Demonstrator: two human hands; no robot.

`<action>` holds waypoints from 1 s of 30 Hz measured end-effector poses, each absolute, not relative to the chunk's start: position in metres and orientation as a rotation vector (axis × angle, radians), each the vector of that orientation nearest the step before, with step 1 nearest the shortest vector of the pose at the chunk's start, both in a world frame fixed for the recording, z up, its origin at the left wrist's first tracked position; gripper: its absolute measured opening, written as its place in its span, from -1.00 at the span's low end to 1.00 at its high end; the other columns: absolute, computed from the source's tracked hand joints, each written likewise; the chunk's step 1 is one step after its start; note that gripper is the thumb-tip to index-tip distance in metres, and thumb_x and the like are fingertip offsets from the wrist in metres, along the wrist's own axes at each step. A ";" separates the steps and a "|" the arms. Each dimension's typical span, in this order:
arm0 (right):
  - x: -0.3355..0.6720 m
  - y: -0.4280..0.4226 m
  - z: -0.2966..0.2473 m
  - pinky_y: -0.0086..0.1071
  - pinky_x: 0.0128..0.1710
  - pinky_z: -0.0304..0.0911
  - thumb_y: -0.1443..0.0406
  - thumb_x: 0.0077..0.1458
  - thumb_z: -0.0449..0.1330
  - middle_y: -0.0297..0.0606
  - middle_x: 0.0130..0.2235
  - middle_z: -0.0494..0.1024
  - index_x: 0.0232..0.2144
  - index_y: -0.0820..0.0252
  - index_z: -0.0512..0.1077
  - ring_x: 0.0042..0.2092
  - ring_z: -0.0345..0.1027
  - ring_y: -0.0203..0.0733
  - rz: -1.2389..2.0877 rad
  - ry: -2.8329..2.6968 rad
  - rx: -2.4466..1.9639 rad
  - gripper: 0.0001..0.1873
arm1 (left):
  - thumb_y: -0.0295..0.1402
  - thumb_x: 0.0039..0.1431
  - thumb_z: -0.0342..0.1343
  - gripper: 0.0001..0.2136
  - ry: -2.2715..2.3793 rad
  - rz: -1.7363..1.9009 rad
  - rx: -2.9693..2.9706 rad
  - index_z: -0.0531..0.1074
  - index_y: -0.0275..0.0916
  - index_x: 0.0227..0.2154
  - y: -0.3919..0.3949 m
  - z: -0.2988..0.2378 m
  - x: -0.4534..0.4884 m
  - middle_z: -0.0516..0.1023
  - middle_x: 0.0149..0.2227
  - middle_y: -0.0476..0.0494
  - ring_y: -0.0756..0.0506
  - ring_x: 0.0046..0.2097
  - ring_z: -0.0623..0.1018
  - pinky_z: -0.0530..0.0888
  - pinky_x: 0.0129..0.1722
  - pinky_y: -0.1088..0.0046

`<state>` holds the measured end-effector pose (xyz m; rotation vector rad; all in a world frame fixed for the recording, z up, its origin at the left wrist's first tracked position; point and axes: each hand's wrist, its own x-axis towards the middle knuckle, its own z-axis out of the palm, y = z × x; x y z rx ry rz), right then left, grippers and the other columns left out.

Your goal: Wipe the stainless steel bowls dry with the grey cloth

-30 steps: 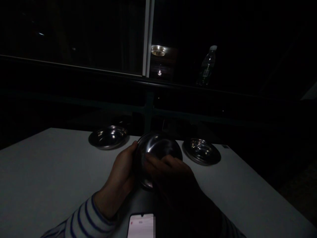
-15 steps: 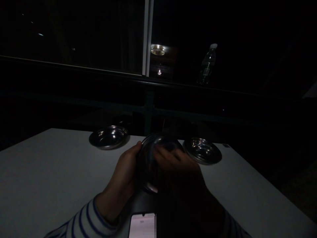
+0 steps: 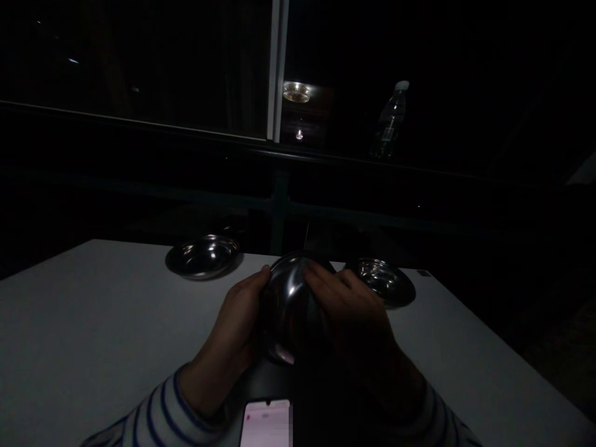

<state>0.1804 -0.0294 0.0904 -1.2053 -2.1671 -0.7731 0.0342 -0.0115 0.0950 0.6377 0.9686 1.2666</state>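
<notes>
A shiny metal bowl (image 3: pixel 288 304) is held tilted above the white table, in the middle of the view. My left hand (image 3: pixel 239 313) grips its left rim, thumb on the edge. My right hand (image 3: pixel 349 301) presses its fingers together against the bowl's surface at the upper right. Anything under those fingers is hidden, and deep shadow covers the palm and the bowl's lower right. A second metal bowl (image 3: pixel 203 257) rests on the table at the far left. Another metal bowl (image 3: pixel 386 282) sits at the far right, partly behind my right hand.
A lit phone (image 3: pixel 266 425) lies on the white table (image 3: pixel 93 329) at the near edge, below the held bowl. Beyond the table stands a plastic bottle (image 3: pixel 390 121) with a white cap, near a window frame (image 3: pixel 276 74). The surroundings are very dark.
My right hand has slid slightly right and up across the held bowl, baring more of its shiny surface. My left hand keeps its grip. The other bowls stay put.
</notes>
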 end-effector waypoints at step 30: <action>0.162 -0.038 0.073 -0.30 -0.48 0.03 0.34 0.16 -0.03 -0.44 0.03 0.41 -0.03 0.12 0.32 -0.34 0.20 -0.25 -0.873 -2.232 -0.928 -0.67 | -0.42 0.17 -0.08 -0.76 0.938 1.442 0.409 0.43 -0.32 -0.52 -0.012 0.108 0.035 0.48 -0.62 -0.06 0.02 -0.57 0.47 0.40 -0.56 0.57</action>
